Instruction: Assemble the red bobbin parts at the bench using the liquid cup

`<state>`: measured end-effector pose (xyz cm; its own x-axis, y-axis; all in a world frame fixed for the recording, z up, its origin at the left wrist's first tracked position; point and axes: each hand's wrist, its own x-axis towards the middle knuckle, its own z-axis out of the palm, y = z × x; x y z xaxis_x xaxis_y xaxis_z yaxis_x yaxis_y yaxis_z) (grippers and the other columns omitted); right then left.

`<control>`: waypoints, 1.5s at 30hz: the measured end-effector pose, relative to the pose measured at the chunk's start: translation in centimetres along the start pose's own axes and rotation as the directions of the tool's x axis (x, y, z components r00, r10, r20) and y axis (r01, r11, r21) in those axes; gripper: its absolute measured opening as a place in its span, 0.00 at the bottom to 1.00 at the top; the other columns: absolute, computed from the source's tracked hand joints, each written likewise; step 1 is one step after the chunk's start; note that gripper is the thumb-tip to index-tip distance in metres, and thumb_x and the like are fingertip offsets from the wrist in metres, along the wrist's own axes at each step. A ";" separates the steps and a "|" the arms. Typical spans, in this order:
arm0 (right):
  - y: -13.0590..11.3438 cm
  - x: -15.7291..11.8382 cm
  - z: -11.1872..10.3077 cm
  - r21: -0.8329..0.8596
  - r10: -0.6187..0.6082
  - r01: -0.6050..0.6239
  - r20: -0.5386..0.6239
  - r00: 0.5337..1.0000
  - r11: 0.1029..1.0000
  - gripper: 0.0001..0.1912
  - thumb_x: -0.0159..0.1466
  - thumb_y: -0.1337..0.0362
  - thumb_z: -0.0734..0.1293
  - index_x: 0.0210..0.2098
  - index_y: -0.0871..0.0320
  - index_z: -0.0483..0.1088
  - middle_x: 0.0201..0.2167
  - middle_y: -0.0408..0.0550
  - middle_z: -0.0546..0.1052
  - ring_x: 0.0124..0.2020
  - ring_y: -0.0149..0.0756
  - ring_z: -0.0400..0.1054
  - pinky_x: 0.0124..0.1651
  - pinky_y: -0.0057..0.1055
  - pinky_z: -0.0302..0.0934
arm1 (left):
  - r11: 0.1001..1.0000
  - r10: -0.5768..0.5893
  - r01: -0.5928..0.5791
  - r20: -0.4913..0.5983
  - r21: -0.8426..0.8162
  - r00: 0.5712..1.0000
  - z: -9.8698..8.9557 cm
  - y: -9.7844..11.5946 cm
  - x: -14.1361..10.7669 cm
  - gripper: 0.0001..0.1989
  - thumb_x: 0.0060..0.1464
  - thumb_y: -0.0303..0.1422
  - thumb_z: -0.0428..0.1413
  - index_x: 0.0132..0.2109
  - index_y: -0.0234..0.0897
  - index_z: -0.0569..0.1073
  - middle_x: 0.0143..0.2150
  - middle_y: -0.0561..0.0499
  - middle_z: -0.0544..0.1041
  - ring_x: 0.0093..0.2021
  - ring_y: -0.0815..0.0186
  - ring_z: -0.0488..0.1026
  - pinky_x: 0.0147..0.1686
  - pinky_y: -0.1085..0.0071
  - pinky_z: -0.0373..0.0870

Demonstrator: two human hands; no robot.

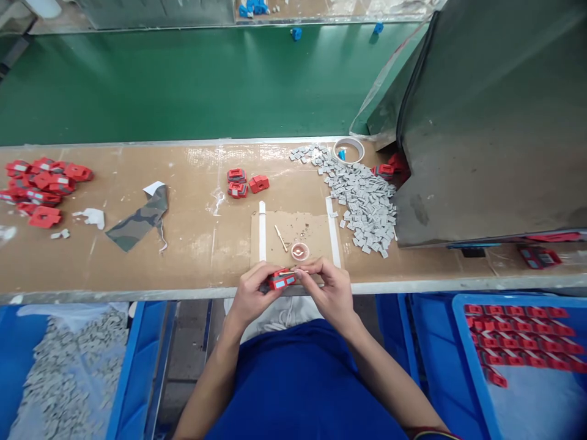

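Note:
My left hand [252, 289] is closed around a small red toy vehicle body [280, 282] with pale window patches, near the table's front edge. My right hand [331, 289] pinches a thin light stick [288, 272], which lies across the top of the red body; its tip is too small to make out. Just beyond my hands stands a small round cup [300, 251]. To its left lies a short wooden stick [280, 238], on a board between two white tape strips. Three red vehicle bodies [237, 190] sit farther back.
Grey flat pieces [362, 205] are heaped on the right, with a tape roll [348, 151] at their far end. More red bodies [43, 183] and a camouflage cloth [140, 220] lie left. A large metal housing [495, 122] borders the right. Below, a blue bin [458, 305] holds rows of red bodies.

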<state>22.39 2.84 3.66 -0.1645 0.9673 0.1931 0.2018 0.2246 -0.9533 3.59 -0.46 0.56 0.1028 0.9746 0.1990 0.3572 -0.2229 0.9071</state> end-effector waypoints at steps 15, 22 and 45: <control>-0.8 0.3 -0.3 -0.116 -0.093 0.102 0.074 0.993 0.988 0.08 0.69 0.63 0.68 0.32 0.52 0.70 0.33 0.47 0.84 0.34 0.39 0.80 0.36 0.32 0.74 | 1.000 -0.005 0.005 0.003 -0.020 1.000 0.0 -0.1 0.0 0.08 0.60 0.32 0.62 0.47 0.37 0.79 0.38 0.46 0.82 0.37 0.62 0.78 0.37 0.69 0.73; -1.0 0.4 -0.6 -0.097 -0.067 0.069 0.023 0.998 0.993 0.07 0.69 0.61 0.69 0.33 0.52 0.71 0.32 0.48 0.83 0.34 0.40 0.80 0.36 0.34 0.74 | 1.000 -0.021 0.021 0.020 -0.014 1.000 -0.2 0.2 0.0 0.09 0.60 0.31 0.62 0.48 0.37 0.79 0.39 0.45 0.82 0.38 0.62 0.77 0.38 0.69 0.73; 6.8 11.0 -8.3 -0.736 -0.087 0.225 0.222 0.971 0.639 0.13 0.69 0.70 0.62 0.46 0.56 0.78 0.40 0.55 0.76 0.44 0.49 0.69 0.50 0.44 0.64 | 0.989 -0.073 0.071 -0.007 -0.131 0.997 -0.4 -0.3 0.0 0.09 0.58 0.33 0.65 0.46 0.37 0.80 0.38 0.46 0.81 0.37 0.63 0.78 0.35 0.72 0.73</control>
<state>30.02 15.95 1.24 -0.3915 0.8939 0.2185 0.8023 0.4479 -0.3946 3.10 -0.42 0.41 0.0696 0.9884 0.1351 0.2393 -0.1480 0.9596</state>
